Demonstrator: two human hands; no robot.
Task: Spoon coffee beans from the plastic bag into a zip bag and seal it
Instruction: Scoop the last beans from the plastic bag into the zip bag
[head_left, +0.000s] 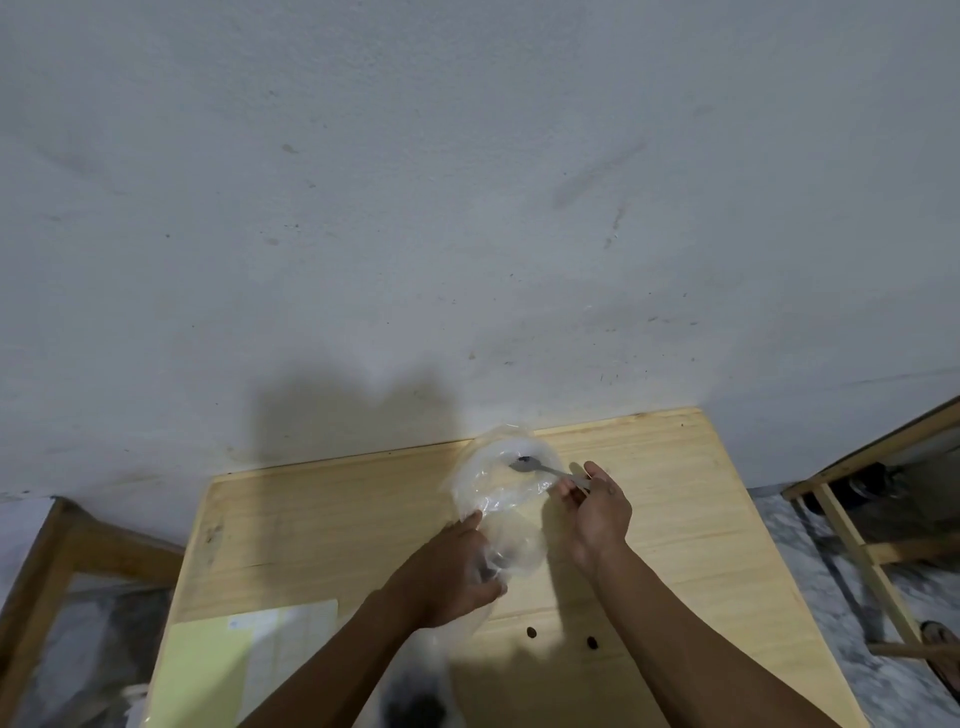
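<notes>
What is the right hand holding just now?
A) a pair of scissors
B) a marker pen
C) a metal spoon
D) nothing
C: the right hand pinches the handle of a metal spoon, whose bowl, carrying something dark, reaches into the clear bag.

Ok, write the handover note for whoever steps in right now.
Left hand grips the clear zip bag held above the wooden table, mouth open.
Right hand holds the metal spoon, bowl inside the bag's mouth carrying dark beans.
Two brown coffee beans lie spilled on the table.
Source plastic bag at the near edge.
Left: more scoops, then seal.
</notes>
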